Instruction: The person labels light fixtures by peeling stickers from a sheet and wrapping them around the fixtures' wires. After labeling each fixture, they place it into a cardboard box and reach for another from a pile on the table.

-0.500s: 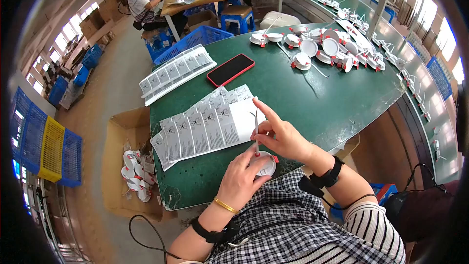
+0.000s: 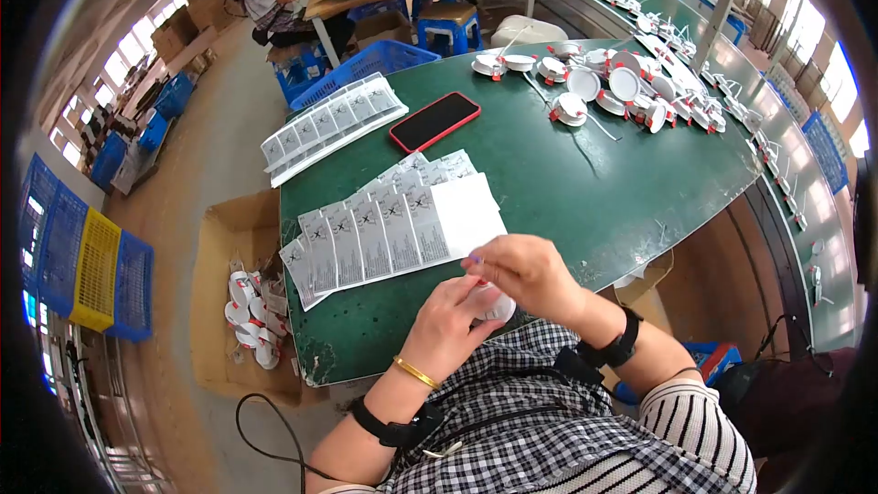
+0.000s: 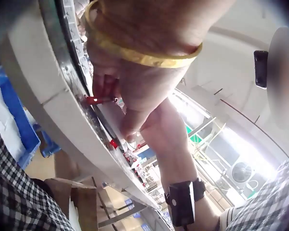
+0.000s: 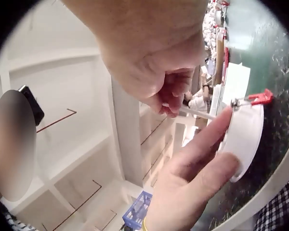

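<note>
My left hand (image 2: 444, 325) holds a small round white downlight (image 4: 246, 137) near the table's front edge, fingers on its back and thumb at its rim. A red spring clip (image 4: 262, 98) sticks out from the downlight's side. From its back runs a short white cable (image 4: 198, 112), which my right hand (image 2: 532, 279) pinches between thumb and curled fingers, just above the left fingertips. The cable's free end is hidden inside the right hand. Overlapping sheets of printed silver labels (image 2: 366, 233) lie just beyond both hands, with a bare white strip (image 2: 468, 215) at their right end.
A red-edged phone (image 2: 434, 122) and another stack of label sheets (image 2: 334, 123) lie farther back. Many downlights (image 2: 624, 84) are heaped at the table's far right, beside a conveyor (image 2: 786, 160). A cardboard box (image 2: 208, 297) with more downlights stands left of the table (image 2: 549, 192).
My right hand's raised index finger has curled in, and the hand now closes over the cable, hiding its split end. The left hand keeps hold of the downlight, which has tilted.
</note>
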A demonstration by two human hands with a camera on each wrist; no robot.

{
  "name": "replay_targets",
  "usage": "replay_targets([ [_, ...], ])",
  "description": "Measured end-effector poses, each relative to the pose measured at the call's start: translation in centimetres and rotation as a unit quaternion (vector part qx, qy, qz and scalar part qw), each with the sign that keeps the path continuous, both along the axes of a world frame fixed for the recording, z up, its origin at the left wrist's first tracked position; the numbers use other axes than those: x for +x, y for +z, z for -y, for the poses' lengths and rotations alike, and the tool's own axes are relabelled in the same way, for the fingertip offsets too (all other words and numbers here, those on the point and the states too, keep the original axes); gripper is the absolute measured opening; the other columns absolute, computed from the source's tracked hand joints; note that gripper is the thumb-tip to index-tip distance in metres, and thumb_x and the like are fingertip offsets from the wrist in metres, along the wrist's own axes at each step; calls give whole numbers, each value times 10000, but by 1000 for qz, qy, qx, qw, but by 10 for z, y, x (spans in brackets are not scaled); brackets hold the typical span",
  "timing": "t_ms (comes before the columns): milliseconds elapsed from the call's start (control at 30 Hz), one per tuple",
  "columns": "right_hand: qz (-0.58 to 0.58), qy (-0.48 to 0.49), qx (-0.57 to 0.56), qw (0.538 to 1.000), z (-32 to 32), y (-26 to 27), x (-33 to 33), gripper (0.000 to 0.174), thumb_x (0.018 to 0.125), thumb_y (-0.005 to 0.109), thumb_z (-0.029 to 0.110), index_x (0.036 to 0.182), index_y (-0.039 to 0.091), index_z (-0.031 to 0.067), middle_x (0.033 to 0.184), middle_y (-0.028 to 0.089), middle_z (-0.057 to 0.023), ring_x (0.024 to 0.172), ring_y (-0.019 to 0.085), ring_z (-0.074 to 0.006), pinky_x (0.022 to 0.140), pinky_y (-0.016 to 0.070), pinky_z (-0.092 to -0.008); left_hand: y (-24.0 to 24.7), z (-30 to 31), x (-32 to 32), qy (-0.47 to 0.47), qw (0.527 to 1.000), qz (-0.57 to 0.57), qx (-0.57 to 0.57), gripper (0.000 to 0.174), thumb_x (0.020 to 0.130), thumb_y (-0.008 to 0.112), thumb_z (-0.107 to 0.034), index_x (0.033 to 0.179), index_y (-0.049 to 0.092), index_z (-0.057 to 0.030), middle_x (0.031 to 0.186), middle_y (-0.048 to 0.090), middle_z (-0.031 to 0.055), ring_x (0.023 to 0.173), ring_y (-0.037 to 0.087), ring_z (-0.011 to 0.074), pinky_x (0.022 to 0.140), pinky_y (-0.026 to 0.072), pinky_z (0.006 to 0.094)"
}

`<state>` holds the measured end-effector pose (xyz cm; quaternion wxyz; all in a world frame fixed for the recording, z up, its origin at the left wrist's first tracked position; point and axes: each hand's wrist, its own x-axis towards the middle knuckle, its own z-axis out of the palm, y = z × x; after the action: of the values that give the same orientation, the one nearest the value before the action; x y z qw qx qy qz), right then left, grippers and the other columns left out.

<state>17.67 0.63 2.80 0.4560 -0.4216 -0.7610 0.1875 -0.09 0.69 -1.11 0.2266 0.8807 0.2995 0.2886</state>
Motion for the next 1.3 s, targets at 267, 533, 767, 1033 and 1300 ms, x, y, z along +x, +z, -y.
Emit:
replay_targets([
  [267, -377, 9, -214, 901, -46, -1, 13, 282, 969, 460, 213, 1039, 612, -14, 908, 641, -40, 775, 576, -94, 686, 468, -255, 7, 4, -3, -20, 999, 24, -22, 461, 702, 760, -208, 1131, 615, -119, 1203, 540, 150, 1093, 531, 317, 950, 429, 397],
  [533, 310, -15, -4, 951, -53, -41, 56, 276, 819, 610, 179, 1094, 612, 148, 1207, 566, -65, 1128, 523, -225, 948, 384, -378, 37, -53, -36, 146, 988, 55, 13, 103, 766, 672, -89, 828, 602, -44, 944, 595, 98, 894, 585, 268, 817, 460, 355],
  [767, 291, -43, 21, 955, -63, -32, 38, 310, 826, 606, 175, 1121, 598, 81, 1238, 544, -66, 1177, 489, -219, 947, 382, -368, 8, -127, 2, 179, 975, -64, 112, 126, 775, 651, -156, 899, 674, -150, 950, 609, 49, 930, 576, 245, 839, 407, 389],
  [1033, 287, -53, 0, 957, -71, -55, 34, 312, 838, 579, 184, 1129, 577, 72, 1259, 520, -66, 1212, 455, -213, 948, 371, -371, -7, -147, 27, 198, 960, -112, 162, 106, 738, 677, -159, 843, 663, -159, 879, 604, 25, 905, 570, 230, 843, 386, 389],
  [1300, 296, -47, -1, 954, -73, -59, 35, 314, 845, 574, 195, 1140, 563, 87, 1249, 524, -60, 1208, 462, -207, 949, 371, -369, -6, -143, 31, 196, 959, -120, 164, 90, 701, 691, -155, 745, 613, -143, 819, 596, 25, 866, 568, 231, 806, 390, 390],
])
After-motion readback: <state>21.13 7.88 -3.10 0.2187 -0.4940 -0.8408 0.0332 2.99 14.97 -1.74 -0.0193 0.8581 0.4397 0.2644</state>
